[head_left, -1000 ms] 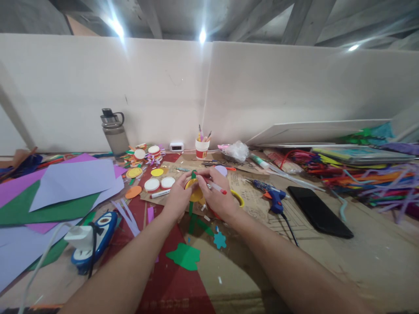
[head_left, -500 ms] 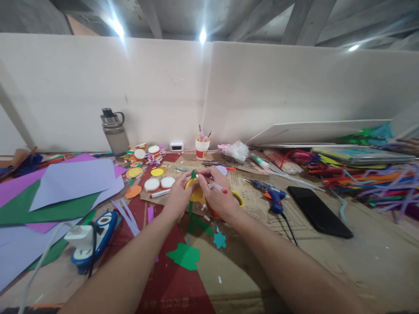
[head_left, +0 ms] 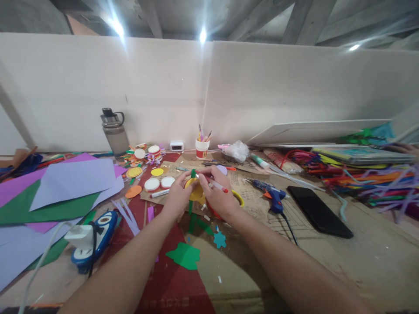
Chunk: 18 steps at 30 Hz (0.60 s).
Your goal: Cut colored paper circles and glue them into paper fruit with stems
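Note:
My left hand (head_left: 176, 197) pinches a yellow paper disc (head_left: 195, 192) that has a green paper strip (head_left: 191, 205) running down behind it. My right hand (head_left: 218, 197) is closed round a white marker with a red cap (head_left: 217, 186), its tip at the top of the disc. Both hands meet above a brown cardboard sheet (head_left: 248, 192). A yellow ring (head_left: 240, 198) shows just behind my right wrist.
Purple and green paper sheets (head_left: 62, 187) lie left, by a blue-and-white device (head_left: 94, 237). White and yellow discs (head_left: 160, 181), a water bottle (head_left: 114, 133), a pen cup (head_left: 202, 148), a blue glue gun (head_left: 275, 198), a black phone (head_left: 319, 211) and pipe cleaners (head_left: 369, 179) surround the work spot.
The marker in my right hand has shifted slightly across the yellow disc. At the far right edge another person's hand has come into sight. Little else has moved.

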Each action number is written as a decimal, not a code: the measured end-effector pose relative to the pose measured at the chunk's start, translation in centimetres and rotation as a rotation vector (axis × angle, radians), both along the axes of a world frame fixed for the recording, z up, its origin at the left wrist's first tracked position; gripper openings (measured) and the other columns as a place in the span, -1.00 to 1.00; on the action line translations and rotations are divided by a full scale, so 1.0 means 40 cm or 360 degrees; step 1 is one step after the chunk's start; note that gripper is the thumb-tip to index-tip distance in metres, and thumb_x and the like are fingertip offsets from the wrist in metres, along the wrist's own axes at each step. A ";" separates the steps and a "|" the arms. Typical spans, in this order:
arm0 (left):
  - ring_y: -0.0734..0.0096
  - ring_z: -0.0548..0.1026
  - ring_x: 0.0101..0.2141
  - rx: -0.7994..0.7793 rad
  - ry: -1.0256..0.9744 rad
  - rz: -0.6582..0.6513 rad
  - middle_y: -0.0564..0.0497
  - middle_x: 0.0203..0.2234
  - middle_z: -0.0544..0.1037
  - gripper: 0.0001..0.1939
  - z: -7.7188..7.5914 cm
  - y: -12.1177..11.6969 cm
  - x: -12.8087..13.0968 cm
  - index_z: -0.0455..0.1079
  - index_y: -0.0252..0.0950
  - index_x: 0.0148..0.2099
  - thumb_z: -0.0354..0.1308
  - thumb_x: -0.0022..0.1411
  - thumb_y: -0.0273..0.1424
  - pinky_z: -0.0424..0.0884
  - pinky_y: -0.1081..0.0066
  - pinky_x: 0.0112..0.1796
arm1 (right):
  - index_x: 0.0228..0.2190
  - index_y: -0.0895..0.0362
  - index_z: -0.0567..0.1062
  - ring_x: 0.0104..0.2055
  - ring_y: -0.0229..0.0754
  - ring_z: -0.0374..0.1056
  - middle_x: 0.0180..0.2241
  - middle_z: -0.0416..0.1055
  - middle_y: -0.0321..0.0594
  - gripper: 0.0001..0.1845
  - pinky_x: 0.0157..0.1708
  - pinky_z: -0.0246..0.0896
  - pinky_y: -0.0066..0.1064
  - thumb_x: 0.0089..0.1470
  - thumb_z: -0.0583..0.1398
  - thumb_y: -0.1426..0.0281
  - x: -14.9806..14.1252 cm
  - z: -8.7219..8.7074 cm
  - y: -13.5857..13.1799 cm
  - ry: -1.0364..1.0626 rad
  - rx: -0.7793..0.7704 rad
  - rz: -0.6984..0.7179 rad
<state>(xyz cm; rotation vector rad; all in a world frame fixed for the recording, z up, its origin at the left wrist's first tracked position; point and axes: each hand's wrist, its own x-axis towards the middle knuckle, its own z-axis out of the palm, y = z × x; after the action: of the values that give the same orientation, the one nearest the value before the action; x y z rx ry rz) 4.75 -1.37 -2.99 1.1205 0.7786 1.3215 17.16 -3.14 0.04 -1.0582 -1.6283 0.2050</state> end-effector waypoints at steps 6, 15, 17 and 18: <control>0.21 0.54 -0.17 -0.0012 -0.0009 0.0010 -0.08 -0.11 0.55 -0.45 -0.005 0.006 -0.001 0.38 -0.21 0.08 0.30 -0.01 -0.37 0.47 0.30 -0.19 | -0.37 0.11 0.43 -0.33 -0.16 0.36 -0.38 0.45 -0.20 -0.87 -0.27 0.25 -0.30 0.13 0.11 0.34 0.001 0.002 -0.002 -0.0003 -0.0025 -0.0001; 0.22 0.53 -0.16 0.0010 -0.0017 -0.0004 -0.08 -0.10 0.55 -0.48 0.002 0.002 0.000 0.38 -0.22 0.07 0.29 0.01 -0.38 0.46 0.30 -0.16 | -0.38 0.12 0.43 -0.33 -0.15 0.36 -0.39 0.46 -0.18 -0.83 -0.28 0.25 -0.29 0.14 0.09 0.31 0.001 0.006 -0.004 0.0002 -0.0031 -0.0004; 0.21 0.53 -0.16 0.0008 -0.0013 -0.0004 -0.08 -0.11 0.56 -0.49 0.005 0.000 0.000 0.38 -0.22 0.06 0.29 0.01 -0.38 0.47 0.31 -0.18 | -0.38 0.11 0.42 -0.33 -0.16 0.36 -0.39 0.45 -0.19 -0.84 -0.29 0.25 -0.31 0.14 0.09 0.32 0.000 0.005 -0.004 0.0004 -0.0034 -0.0001; 0.21 0.53 -0.16 0.0007 -0.0011 0.0002 -0.09 -0.12 0.56 -0.49 0.006 -0.001 0.000 0.39 -0.22 0.06 0.29 0.01 -0.38 0.47 0.31 -0.18 | -0.39 0.11 0.42 -0.34 -0.17 0.35 -0.40 0.45 -0.20 -0.84 -0.28 0.25 -0.31 0.14 0.09 0.32 0.000 0.005 -0.003 0.0001 -0.0034 -0.0001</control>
<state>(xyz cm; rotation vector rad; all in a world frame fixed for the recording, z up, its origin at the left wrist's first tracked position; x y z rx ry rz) 4.75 -1.43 -2.75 1.1186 0.7715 1.3280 17.16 -3.27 0.23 -1.0747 -1.6284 0.2225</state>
